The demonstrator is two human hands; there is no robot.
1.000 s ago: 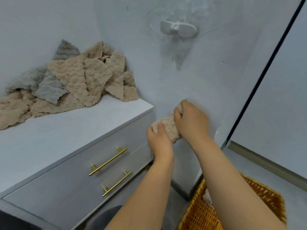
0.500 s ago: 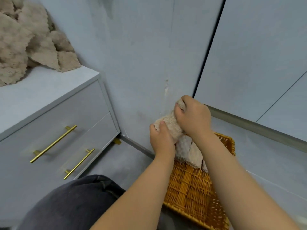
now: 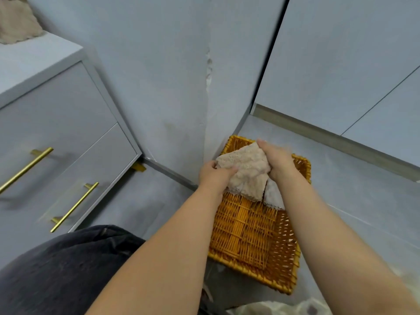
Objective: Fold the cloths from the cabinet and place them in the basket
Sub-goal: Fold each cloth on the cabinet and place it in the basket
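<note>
Operator: Both hands have dropped since the last look, from level with the wall corner down to the far end of the basket (image 3: pixel 245 230), and I now see the whole basket where only part showed before.

Desk: What are the hands doing?

Operator: My left hand (image 3: pixel 214 176) pinches the near left corner of the folded cloth (image 3: pixel 244 169), thumb on top and fingers underneath. My right hand (image 3: pixel 278 160) is curled over the cloth's far right edge; it is blurred, so I can't make out single fingers.

Desk: And where is the cloth?

Operator: Held between both hands over the basket's far end. Its lower edge hangs above a paler cloth (image 3: pixel 272 196) that lies in the far right part of the basket. I can't tell whether the two touch.

Desk: The basket itself?

Operator: On the floor (image 3: pixel 363 189), its far left corner close against the wall. To its left stands the cabinet (image 3: pixel 56 123) with two gold handles (image 3: pixel 75 206). A bit of the pile of cloths (image 3: pixel 16 21) shows at the back of the cabinet top.
</note>
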